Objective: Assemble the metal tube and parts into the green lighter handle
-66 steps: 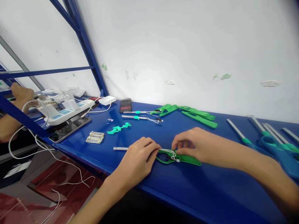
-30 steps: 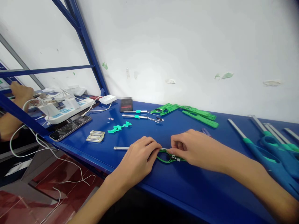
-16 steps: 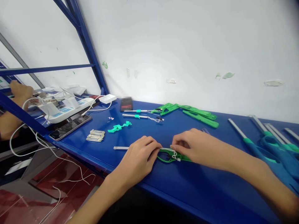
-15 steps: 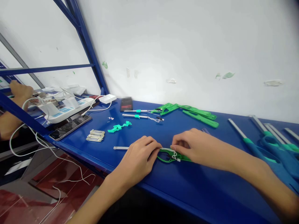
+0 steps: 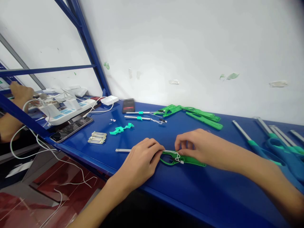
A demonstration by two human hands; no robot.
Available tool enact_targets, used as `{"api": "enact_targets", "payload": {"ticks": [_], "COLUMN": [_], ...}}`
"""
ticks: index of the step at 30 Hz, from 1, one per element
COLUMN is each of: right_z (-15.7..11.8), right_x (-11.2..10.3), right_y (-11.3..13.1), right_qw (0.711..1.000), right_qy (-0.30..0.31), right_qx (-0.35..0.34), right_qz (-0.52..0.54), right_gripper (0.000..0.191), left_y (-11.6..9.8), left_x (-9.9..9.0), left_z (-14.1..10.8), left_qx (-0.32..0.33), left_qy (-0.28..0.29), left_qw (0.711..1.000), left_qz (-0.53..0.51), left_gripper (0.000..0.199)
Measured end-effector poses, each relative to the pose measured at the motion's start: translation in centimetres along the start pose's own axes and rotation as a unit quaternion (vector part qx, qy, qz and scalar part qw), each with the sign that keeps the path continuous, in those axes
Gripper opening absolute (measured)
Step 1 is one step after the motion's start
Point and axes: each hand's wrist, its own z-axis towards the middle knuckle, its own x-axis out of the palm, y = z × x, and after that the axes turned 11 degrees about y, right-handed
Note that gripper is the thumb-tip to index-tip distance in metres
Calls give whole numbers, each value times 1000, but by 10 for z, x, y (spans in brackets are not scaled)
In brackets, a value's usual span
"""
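My left hand is closed over a green plastic handle shell and a silver metal tube, pressing them down near the table's front edge. The tube sticks out to the left of the hand. On the right, the shell's oval loop and tapered end show. Thin white wires run from under my left fingers along the shell to a small white connector. My right hand is just above the shell, its thumb and forefinger pinched at the wires; the exact contact is partly hidden.
Behind lie two wired metal tubes and several green shells. Teal tape pieces, clear-and-metal parts, a phone and a power strip are left. Blue handles with metal tubes lie right. A co-worker's arm shows far left.
My right hand has risen slightly and shifted a little right, showing more of the green shell's right end. My left hand, the tube and the shell stay in place.
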Motion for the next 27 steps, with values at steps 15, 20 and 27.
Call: {"api": "enact_targets", "payload": {"ticks": [15,20,27], "right_z": [-1,-6,-8], "right_x": [-1,-3,-2], "right_y": [1,10,21], "right_qw": [1000,1000,998], "right_qy": [-15,-17,41], "right_qx": [-4,7,36], "right_qz": [-10,-11,-35], "right_gripper": [28,34,41], "left_y": [-8,-10,-11], "left_x": [-5,-8,-9], "left_z": [-3,-4,-5], "left_qx": [11,8,23], "left_qy": [-24,-28,-30], "left_qw": [999,999,999], "left_qz": [-20,-21,-19], "left_gripper": [23,21,19]}}
